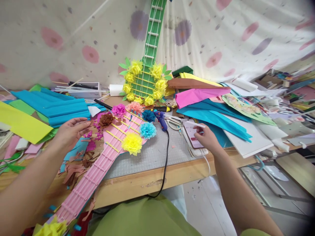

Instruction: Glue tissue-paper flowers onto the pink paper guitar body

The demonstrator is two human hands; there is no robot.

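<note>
A pink paper guitar (94, 173) lies aslant on the table, trimmed with paper flowers such as a yellow one (132, 143), a light blue one (148, 130) and a brown one (106, 120). To its left, my left hand (71, 132) hovers over paper scraps, fingers stretched and holding nothing I can see. My right hand (206, 136) is closed on a thin white stick (194, 124), above a phone (192, 134) on a white block. Between them a blue glue gun (161, 120) rests by scissors (174, 122). A green paper guitar (147, 70) with yellow flowers leans upright at the back.
Blue crepe paper (59, 105) and a yellow sheet (23, 121) lie at left. More folded paper, including a pink piece (199, 95), is stacked at right. The glue gun's black cord (167, 164) hangs over the table's front edge (137, 183). A grey cutting mat (157, 160) lies in the middle.
</note>
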